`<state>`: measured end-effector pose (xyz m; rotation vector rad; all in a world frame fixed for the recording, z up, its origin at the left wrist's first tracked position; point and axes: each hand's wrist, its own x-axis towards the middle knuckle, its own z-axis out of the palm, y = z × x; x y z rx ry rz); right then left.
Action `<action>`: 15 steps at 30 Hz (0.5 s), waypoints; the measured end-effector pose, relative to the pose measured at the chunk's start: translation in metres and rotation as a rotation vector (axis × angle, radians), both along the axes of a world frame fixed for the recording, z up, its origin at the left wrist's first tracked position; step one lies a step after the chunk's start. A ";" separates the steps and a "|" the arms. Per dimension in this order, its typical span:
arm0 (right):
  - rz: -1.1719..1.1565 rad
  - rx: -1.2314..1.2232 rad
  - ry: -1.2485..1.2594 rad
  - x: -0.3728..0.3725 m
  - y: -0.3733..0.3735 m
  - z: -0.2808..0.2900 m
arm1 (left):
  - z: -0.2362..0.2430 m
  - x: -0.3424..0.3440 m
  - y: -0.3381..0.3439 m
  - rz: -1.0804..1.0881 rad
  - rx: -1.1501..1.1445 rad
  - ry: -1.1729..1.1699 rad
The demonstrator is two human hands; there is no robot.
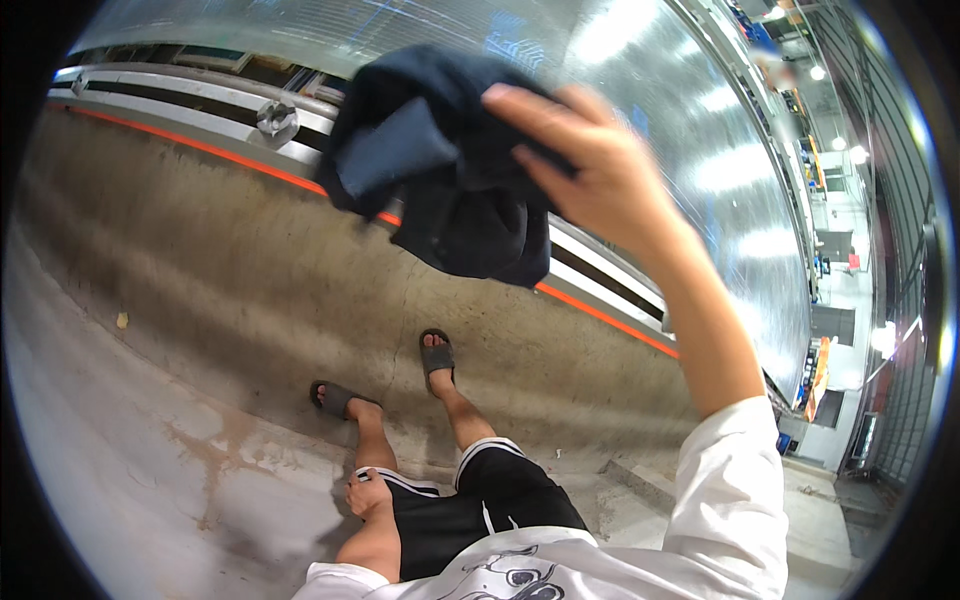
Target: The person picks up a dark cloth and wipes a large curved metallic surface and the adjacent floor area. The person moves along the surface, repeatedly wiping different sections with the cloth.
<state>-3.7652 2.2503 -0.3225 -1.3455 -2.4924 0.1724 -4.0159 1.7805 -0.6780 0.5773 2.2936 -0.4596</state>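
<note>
From me, the cloth (470, 180) in my right hand (610, 175) is at twelve o'clock, the table (700, 130) beyond; my slide sandals (437, 358) stand at eleven.

I count one bare left hand (368, 495) and one bare right hand (602, 160), one dark navy bundle of soft cloth (450, 185), two grey open-toed slippers (438, 357), one pair of black white-edged shorts (455, 525), and one white short-sleeved shirt (730, 480).

A: We've got matt, soft-looking cloth (475, 225) here!
B: And what shine: we see a smooth, glossy table (690, 130), metallic-looking!
A: Below, we spot rough, matt floor (250, 255), like concrete.
B: And matt sandals (437, 356), plus fabric shorts (440, 525), we'd say!
</note>
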 end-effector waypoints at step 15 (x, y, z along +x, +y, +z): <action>-0.283 -0.776 -1.187 0.112 -0.007 -0.053 | -0.007 0.026 0.001 0.176 -0.032 0.004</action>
